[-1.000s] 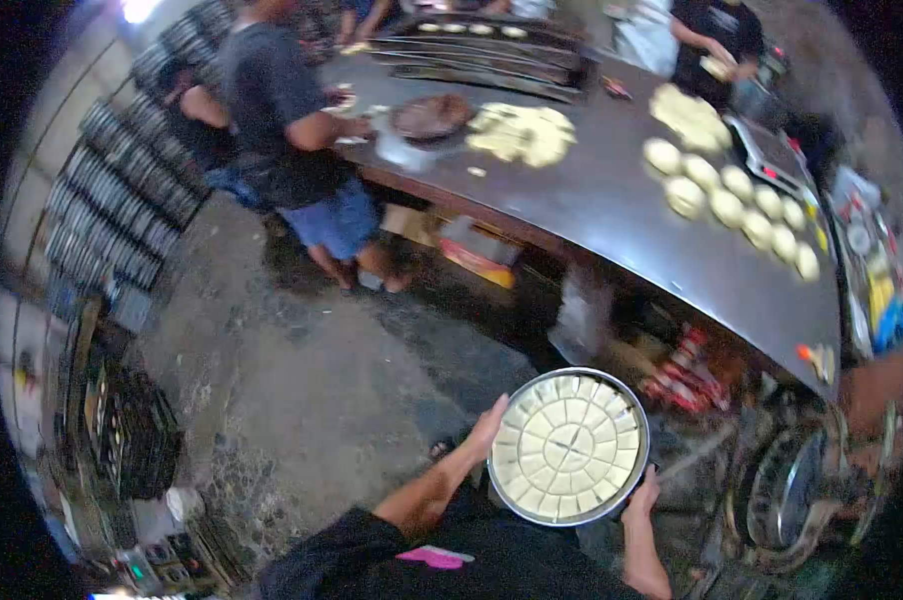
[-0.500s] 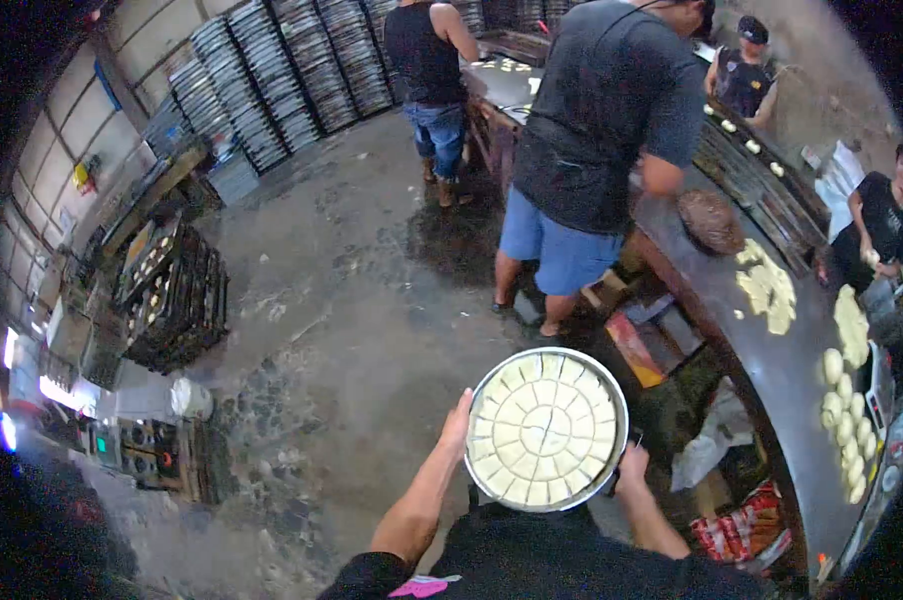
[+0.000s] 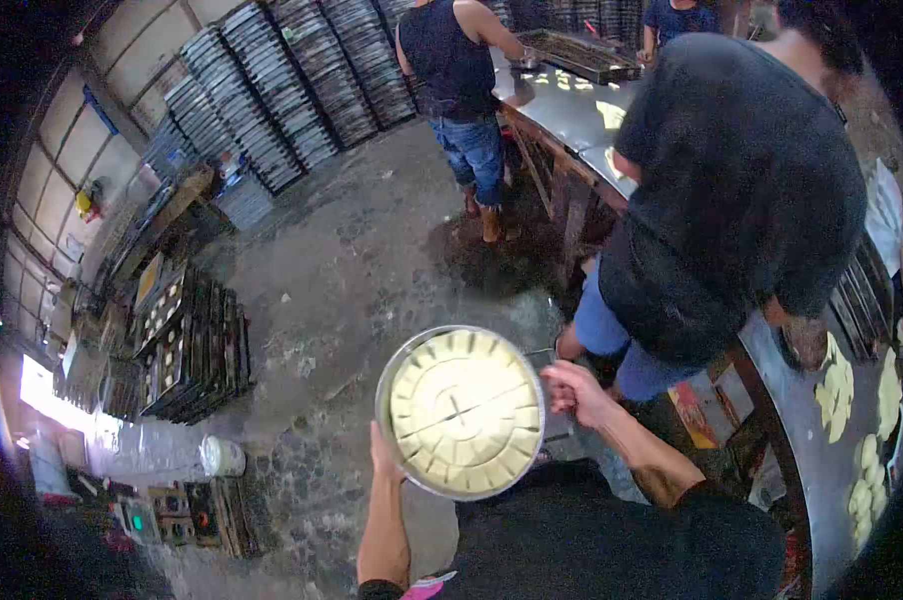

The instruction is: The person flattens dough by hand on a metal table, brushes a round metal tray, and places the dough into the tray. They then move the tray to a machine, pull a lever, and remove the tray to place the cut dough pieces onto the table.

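A round metal pan [image 3: 384, 392] in front of my body holds pale dough [image 3: 460, 455] scored by rings and radial cuts, with a cross at its centre. My left hand [image 3: 386, 458] grips the pan's left side, its fingers partly hidden under the rim. Beside the right rim, my right hand [image 3: 576, 392] is closed with curled fingers. A thin dark line shows near those fingers, but what they hold is not clear.
A person in a dark shirt [image 3: 742, 180] stands close on the right, at a curved worktable [image 3: 787, 420] bearing dough pieces [image 3: 867, 490]. Another person [image 3: 452, 70] works farther back. Tray stacks [image 3: 262, 90] line the back wall; more trays [image 3: 197, 340] and a white bucket [image 3: 222, 457] stand left.
The pan and both hands have shifted left in view; the right hand now sits higher beside the rim. The surroundings have shifted, and the near person appears larger and farther right.
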Motion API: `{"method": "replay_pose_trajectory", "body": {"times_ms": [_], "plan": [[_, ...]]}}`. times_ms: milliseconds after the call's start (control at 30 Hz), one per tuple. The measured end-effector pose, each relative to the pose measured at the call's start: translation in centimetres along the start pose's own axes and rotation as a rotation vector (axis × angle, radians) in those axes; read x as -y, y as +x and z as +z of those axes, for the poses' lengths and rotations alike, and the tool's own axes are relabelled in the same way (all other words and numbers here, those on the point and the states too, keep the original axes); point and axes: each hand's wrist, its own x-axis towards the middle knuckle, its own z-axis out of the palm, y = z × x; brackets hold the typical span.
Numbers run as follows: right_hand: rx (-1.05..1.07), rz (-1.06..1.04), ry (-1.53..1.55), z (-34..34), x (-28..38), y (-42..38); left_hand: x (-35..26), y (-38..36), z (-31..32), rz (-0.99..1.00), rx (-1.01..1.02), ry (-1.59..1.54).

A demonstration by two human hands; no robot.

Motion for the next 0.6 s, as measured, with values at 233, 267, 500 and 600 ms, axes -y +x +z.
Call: {"method": "replay_pose_trajectory", "body": {"times_ms": [233,267,500,600], "plan": [[0.435,-0.120,0.369,14.3,11.9,16.6,-5.7,24.0,-4.1,-0.005,0.177,-0.002],[0.402,-0.149,0.374,15.6,14.0,17.2,-6.5,26.9,-1.2,-0.032,0.205,0.001],[0.082,-0.446,0.071,17.3,28.1,22.5,-7.6,47.2,15.3,-0.028,0.093,0.472],[-0.080,-0.520,-0.035,15.3,33.7,23.6,-11.8,44.8,30.6,0.205,0.422,0.467]]}}
